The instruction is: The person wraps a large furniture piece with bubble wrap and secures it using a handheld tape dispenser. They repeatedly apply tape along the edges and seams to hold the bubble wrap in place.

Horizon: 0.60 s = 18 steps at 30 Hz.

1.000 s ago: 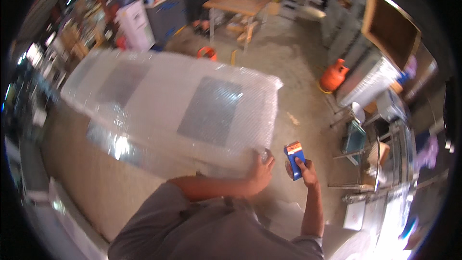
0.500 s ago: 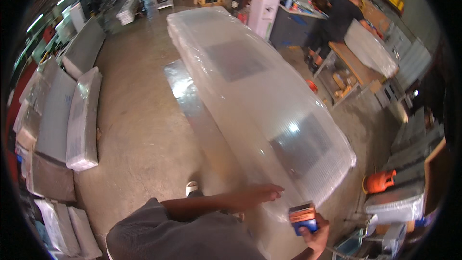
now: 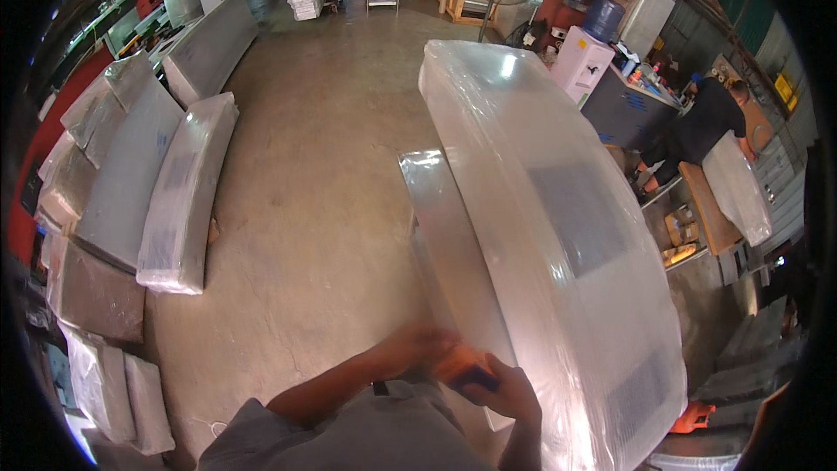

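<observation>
A small orange and dark blue box (image 3: 464, 366) is in my right hand (image 3: 510, 392), whose fingers close round its right end in front of my body. At the box's left end, my left hand (image 3: 423, 342) is close to it or touching it; its fingers are blurred. Just beyond both hands lies a long, flat metal sheet (image 3: 449, 209). Along its right side stretches a large, long piece wrapped in clear plastic (image 3: 532, 201), with darker rectangular patches showing through.
Wrapped panels (image 3: 187, 201) lean in a row along the left. To the right, a person in dark clothes (image 3: 704, 122) bends over a wrapped piece on a wooden-topped table (image 3: 708, 209). A water dispenser (image 3: 582, 65) stands behind; an orange gas cylinder (image 3: 693, 417) is at lower right.
The view has swung, so the wrapped piece now sits further right. My right hand has brought the box leftward to my left hand; the two were apart before.
</observation>
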Each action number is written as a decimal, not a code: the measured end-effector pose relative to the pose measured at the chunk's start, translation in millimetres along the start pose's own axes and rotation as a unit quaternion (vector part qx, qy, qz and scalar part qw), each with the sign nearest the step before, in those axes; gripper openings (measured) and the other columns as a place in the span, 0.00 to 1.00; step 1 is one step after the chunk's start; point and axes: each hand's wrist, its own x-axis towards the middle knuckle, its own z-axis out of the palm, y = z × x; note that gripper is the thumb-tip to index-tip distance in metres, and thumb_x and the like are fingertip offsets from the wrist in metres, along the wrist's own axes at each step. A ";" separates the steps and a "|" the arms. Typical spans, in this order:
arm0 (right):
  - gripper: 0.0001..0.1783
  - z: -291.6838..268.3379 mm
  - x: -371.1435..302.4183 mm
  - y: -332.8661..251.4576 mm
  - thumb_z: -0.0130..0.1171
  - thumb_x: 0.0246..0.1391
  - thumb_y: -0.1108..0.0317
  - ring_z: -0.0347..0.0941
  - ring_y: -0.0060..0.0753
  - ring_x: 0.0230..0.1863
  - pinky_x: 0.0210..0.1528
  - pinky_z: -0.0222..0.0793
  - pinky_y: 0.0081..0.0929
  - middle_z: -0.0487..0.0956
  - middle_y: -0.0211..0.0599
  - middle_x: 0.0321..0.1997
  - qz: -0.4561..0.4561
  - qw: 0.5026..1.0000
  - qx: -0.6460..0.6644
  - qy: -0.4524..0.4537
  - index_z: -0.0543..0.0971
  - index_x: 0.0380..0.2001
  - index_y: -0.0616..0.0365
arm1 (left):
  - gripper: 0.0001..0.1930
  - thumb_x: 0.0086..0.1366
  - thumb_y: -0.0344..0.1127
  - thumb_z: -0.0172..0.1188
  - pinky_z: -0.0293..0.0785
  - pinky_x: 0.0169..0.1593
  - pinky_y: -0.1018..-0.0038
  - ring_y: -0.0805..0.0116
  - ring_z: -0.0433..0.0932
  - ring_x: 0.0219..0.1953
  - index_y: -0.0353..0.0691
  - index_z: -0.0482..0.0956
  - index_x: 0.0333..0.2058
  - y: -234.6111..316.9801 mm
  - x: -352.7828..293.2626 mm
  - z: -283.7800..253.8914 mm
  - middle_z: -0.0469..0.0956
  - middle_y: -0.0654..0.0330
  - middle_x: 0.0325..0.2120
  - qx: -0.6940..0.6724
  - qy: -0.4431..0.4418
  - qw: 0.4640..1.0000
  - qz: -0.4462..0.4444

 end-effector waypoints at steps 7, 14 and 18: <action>0.43 -28.9 209.6 -41.9 0.70 0.50 0.31 0.85 0.57 0.43 0.46 0.80 0.45 0.86 0.53 0.38 -0.003 0.999 0.009 -0.044 0.78 0.54 0.57 | 0.14 0.75 0.31 0.59 0.80 0.59 0.72 0.67 0.82 0.51 0.31 0.81 0.55 66.5 119.3 -148.8 0.83 0.55 0.48 -0.150 0.013 0.989 0.011; 0.46 -105.5 399.7 -106.5 0.68 0.52 0.30 0.85 0.59 0.43 0.47 0.80 0.44 0.86 0.55 0.41 0.016 0.997 0.078 0.004 0.76 0.61 0.57 | 0.16 0.77 0.34 0.58 0.81 0.54 0.73 0.72 0.82 0.47 0.30 0.80 0.57 257.3 247.8 -257.4 0.83 0.60 0.44 0.064 0.041 0.991 0.112; 0.45 -160.7 474.6 -150.8 0.67 0.54 0.31 0.87 0.49 0.42 0.47 0.80 0.39 0.87 0.53 0.41 0.028 0.991 0.121 0.040 0.78 0.59 0.59 | 0.17 0.72 0.29 0.64 0.82 0.52 0.71 0.70 0.83 0.45 0.30 0.81 0.56 362.5 301.2 -285.4 0.83 0.58 0.44 -0.007 0.027 0.996 0.083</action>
